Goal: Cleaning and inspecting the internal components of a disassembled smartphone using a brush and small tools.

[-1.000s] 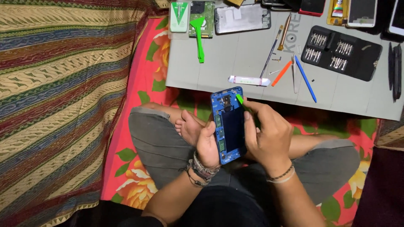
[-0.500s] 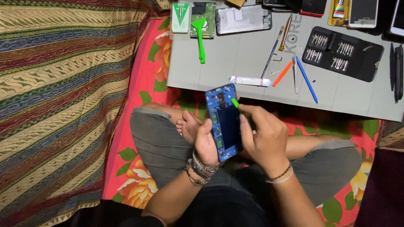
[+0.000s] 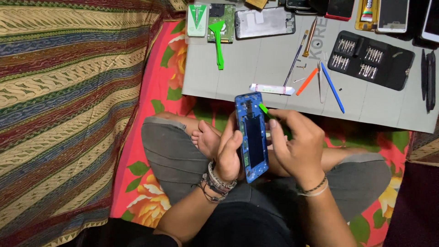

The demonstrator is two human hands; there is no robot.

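An opened blue smartphone [image 3: 252,136], its back cover off and its inner frame showing, is being held upright over the crossed legs, just below the near edge of the grey work mat [image 3: 256,68]. It is being gripped along its left edge by the left hand [image 3: 227,151], whose fingers are curled closed around the side. A small green pry tool [image 3: 264,109] is being pinched between the fingertips of the right hand [image 3: 297,144], which is closed on it, and its tip is being pressed against the phone's upper right edge. On the mat, a green plastic spudger [image 3: 217,40], a black screwdriver bit case [image 3: 371,60], an orange pry stick [image 3: 307,81] and a blue pry stick [image 3: 332,87] are being left lying well apart from the hands.
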